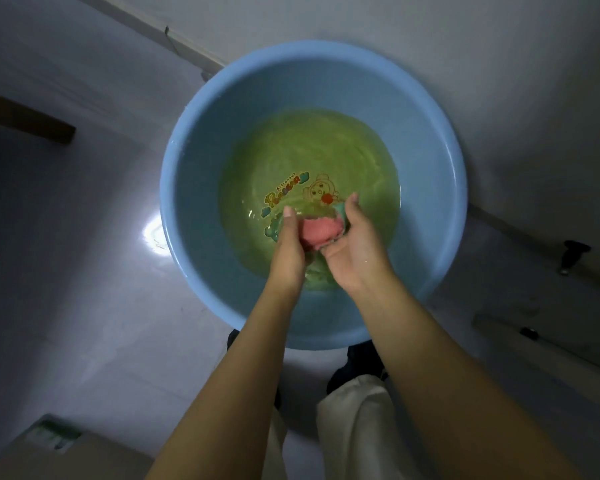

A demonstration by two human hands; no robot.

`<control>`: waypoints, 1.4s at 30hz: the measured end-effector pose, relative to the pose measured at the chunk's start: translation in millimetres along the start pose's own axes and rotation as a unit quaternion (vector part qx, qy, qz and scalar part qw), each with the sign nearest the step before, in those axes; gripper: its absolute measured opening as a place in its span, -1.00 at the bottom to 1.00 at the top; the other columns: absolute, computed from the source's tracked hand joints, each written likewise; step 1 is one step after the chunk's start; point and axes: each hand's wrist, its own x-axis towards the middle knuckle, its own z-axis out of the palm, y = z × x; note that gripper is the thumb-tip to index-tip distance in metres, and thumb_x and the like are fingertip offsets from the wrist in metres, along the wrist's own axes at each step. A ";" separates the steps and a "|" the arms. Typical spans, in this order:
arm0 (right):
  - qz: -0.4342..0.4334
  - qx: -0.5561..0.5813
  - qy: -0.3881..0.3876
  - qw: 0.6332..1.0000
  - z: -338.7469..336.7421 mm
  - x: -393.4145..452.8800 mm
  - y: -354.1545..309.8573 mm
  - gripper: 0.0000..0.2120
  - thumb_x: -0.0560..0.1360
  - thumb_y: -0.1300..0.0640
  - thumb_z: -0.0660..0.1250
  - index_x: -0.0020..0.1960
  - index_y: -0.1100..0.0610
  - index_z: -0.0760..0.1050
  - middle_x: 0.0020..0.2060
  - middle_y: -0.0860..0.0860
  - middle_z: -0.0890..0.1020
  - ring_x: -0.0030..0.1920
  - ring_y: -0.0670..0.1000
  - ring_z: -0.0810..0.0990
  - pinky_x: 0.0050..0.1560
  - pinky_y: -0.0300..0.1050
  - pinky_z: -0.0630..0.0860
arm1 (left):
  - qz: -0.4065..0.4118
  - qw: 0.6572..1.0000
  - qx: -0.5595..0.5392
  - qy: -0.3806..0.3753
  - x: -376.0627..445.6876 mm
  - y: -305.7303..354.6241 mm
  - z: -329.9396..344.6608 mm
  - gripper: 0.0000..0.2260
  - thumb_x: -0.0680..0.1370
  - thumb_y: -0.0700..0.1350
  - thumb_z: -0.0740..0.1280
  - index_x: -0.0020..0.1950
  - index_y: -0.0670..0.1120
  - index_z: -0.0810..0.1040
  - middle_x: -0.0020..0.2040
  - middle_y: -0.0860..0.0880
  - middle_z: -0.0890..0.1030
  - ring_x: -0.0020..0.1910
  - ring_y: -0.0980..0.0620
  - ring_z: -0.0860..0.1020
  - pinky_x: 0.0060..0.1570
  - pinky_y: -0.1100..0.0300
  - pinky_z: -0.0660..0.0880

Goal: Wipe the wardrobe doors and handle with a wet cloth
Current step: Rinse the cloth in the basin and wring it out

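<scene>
While both hands meet over the water, the details run as follows.

Cloth: a bunched, nubbly pink cloth [317, 233] with a teal edge showing at its right side, held between the two hands just above the water at the near side of the basin; its full shape is lost in the wad.

Left hand: the left hand [290, 249] grips the cloth's left side, fingers curled under and mostly hidden, thumb lying along the top.

Right hand: the right hand [354, 245] clasps the cloth's right side, thumb up by the teal edge, fingers curled round from below; the fingertips are out of sight behind the fabric.

Basin: a round, smooth blue plastic basin [194, 133] with a rolled rim, standing on the floor.

Water: shallow yellowish-green water [309, 150] covering the bottom, its surface rippled.

Print: a cartoon figure and lettering [297, 194] on the basin bottom, blurred by the water and partly covered by the hands; the words are hard to read.

Floor: pale, glossy floor [101, 289] with a bright light reflection left of the basin.

Legs: light trousers [354, 427] and dark footwear at the lower edge, largely hidden by the forearms.

Lower left corner: a brown cardboard box [66, 452] with a green-and-white label, cut off by the frame.

Right side: pale panels with small dark fittings [572, 254], too dim to identify.
</scene>
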 end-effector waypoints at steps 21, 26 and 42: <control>-0.182 -0.216 0.087 0.955 10.3 -20.0 29.6 -0.77 0.63 -0.04 0.15 0.03 0.02 0.54 -0.07 -0.07 0.67 0.00 -0.12 0.64 0.04 -0.11 0.53 | 0.136 0.980 0.145 -0.018 -15.7 23.0 19.2 -0.58 0.65 0.15 -0.11 0.50 0.20 0.20 0.52 0.14 0.22 0.43 0.31 0.14 0.49 0.09 0.09; -0.173 -0.244 0.099 0.949 13.9 -19.0 23.5 -0.77 0.62 -0.06 0.15 -0.01 -0.06 0.56 -0.12 -0.13 0.65 -0.05 -0.22 0.61 0.01 -0.25 0.51 | 0.096 0.990 0.096 -0.033 -19.4 28.3 18.0 -0.57 0.68 0.08 -0.07 0.26 0.06 0.57 0.20 0.07 0.61 0.16 0.24 0.53 0.18 0.35 0.41; -0.199 -0.337 0.087 0.916 17.5 -25.3 20.5 -0.60 0.62 0.08 0.17 -0.31 0.19 0.56 -0.43 -0.05 0.60 -0.33 -0.13 0.60 -0.30 -0.24 0.48 | 0.032 0.999 0.007 0.007 -22.4 28.4 14.0 -0.43 0.66 0.01 0.06 -0.54 0.06 0.52 -0.51 0.13 0.49 -0.46 0.20 0.46 -0.27 0.17 0.38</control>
